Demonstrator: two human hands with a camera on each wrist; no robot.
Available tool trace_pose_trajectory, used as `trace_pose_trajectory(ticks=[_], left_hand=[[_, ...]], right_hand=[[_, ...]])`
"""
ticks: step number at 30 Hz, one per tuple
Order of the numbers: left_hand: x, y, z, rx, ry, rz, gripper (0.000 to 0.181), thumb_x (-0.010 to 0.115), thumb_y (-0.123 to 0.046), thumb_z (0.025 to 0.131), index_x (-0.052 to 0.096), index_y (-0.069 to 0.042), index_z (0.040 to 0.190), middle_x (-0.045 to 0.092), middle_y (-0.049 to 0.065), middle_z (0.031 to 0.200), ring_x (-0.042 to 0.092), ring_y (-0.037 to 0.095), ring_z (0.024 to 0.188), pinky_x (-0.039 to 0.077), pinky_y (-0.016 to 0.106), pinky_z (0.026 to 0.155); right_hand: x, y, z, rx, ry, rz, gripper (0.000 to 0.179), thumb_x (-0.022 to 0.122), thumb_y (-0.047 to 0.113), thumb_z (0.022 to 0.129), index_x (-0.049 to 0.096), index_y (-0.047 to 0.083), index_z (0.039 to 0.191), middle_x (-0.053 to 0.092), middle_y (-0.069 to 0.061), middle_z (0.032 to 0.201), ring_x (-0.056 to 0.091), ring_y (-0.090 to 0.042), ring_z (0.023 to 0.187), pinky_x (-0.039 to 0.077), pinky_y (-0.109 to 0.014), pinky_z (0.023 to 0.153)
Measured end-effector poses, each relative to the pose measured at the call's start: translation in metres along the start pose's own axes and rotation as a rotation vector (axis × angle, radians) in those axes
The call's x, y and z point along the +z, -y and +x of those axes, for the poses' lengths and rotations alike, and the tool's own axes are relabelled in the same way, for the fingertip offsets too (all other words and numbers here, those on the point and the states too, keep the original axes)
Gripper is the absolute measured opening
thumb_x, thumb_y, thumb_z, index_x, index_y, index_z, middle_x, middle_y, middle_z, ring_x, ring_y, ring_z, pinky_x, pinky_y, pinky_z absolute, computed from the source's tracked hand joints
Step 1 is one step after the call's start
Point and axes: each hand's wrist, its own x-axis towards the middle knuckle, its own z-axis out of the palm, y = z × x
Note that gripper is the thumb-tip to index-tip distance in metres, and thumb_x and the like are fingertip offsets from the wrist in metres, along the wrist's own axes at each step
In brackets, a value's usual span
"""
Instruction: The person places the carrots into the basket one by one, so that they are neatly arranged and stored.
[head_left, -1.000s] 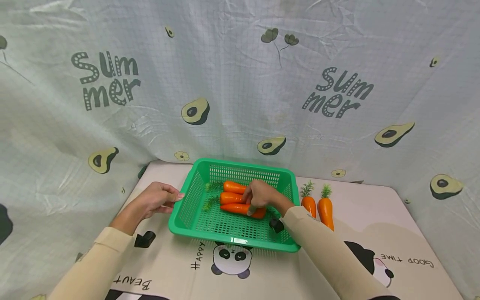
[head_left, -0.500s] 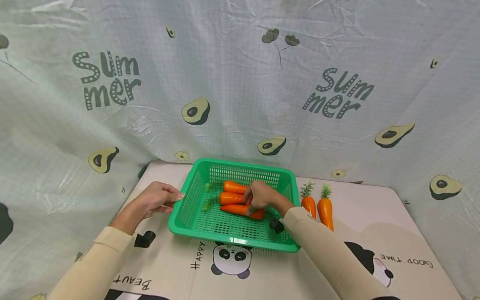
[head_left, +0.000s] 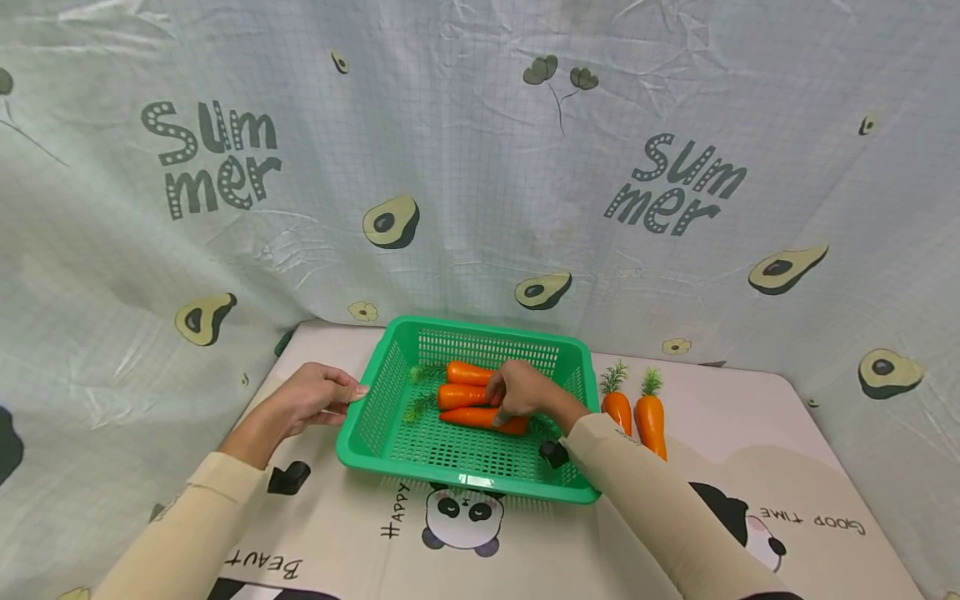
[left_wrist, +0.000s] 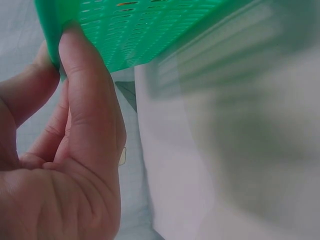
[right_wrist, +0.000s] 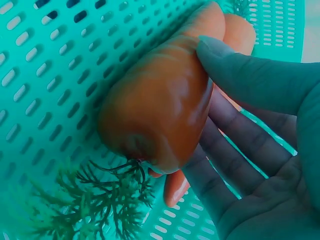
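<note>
A green plastic basket (head_left: pixel 468 483) with slotted walls stands on the table, several orange carrots lying in it. My left hand (head_left: pixel 318 398) pinches the basket's left rim between thumb and fingers; the left wrist view shows the thumb and fingers on either side of the green rim (left_wrist: pixel 47 35). Inside the basket my right hand (head_left: pixel 521 387) grips the nearest carrot (head_left: pixel 468 417), its thumb on one side and fingers on the other. In the right wrist view this carrot (right_wrist: pixel 155 100) has its thick end and green leafy top (right_wrist: pixel 110 200) toward the camera. Two other carrots (head_left: pixel 463 395) lie just behind it, partly covered by the hand.
Right of the basket, two more carrots (head_left: pixel 650 425) with green tops lie on the table, one partly behind my right sleeve. The pale tablecloth (head_left: pixel 555 550) has panda prints. A printed curtain (head_left: pixel 480 167) hangs close behind the basket.
The gripped carrot has shifted very slightly left and up along with small finger movement. Otherwise both hands and the basket hold still.
</note>
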Motion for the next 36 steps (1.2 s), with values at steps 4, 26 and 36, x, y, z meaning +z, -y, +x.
trace_pose_trajectory(ticks=[4, 26, 36], left_hand=[[0.0, -0.001, 0.0, 0.002, 0.0, 0.005, 0.027, 0.074, -0.018, 0.099, 0.067, 0.003, 0.112, 0.066, 0.0, 0.083, 0.067, 0.012, 0.075, 0.063, 0.028, 0.069], [-0.001, 0.0, -0.001, 0.002, 0.0, 0.031, 0.037, 0.072, -0.021, 0.1, 0.064, 0.007, 0.123, 0.067, 0.0, 0.086, 0.067, 0.012, 0.077, 0.063, 0.028, 0.069], [-0.002, 0.0, -0.001, 0.007, 0.014, 0.047, 0.038, 0.071, -0.022, 0.101, 0.064, 0.007, 0.123, 0.066, 0.0, 0.087, 0.066, 0.013, 0.079, 0.063, 0.029, 0.071]], right_hand=[[-0.002, 0.0, -0.002, -0.016, -0.001, 0.008, 0.032, 0.093, 0.003, 0.073, 0.08, 0.005, 0.103, 0.079, -0.006, 0.098, 0.072, -0.016, 0.09, 0.062, -0.03, 0.082], [-0.028, -0.01, -0.029, 0.089, -0.14, 0.514, 0.027, 0.083, 0.0, 0.084, 0.078, -0.004, 0.11, 0.081, -0.014, 0.101, 0.076, -0.02, 0.088, 0.062, -0.054, 0.092], [-0.041, -0.018, -0.047, 0.1, -0.189, 0.58, 0.025, 0.082, 0.006, 0.087, 0.079, 0.0, 0.111, 0.081, -0.011, 0.106, 0.075, -0.022, 0.097, 0.059, -0.052, 0.101]])
